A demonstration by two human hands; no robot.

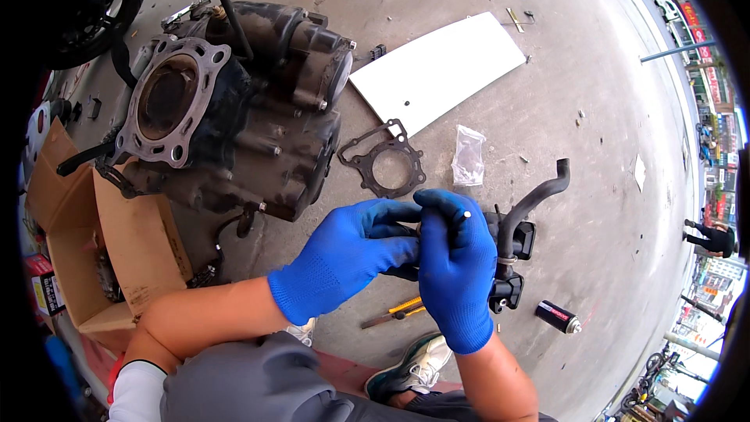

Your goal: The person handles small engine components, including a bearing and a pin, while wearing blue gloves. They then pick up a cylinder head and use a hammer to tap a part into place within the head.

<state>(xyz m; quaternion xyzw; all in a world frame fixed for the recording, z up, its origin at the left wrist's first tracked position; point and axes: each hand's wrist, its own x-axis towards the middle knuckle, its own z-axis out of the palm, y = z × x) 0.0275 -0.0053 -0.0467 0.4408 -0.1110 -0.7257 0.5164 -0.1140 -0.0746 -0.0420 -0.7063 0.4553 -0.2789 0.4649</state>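
Both my hands wear blue knitted gloves and meet in front of me at the middle of the view. My left hand (336, 254) is closed, its fingertips pressed together against my right fingers; what they grip is hidden. My right hand (457, 273) is also closed, and the pale round tip of a small metal pin (466, 215) pokes out by its index finger. Behind the right hand lies a black engine part (508, 295) with a curved rubber hose (539, 199). Just beyond my fingers, a flat dark gasket (393, 170) with a large round hole rests on the ground.
A dirty engine block (242, 117) with an exposed cylinder stands at the left. Near it are an open cardboard box (141, 242) and a tyre (117, 23). A white panel (445, 70), clear plastic bag (469, 156), yellow-handled cutter (402, 310) and spray can (558, 317) lie on the concrete.
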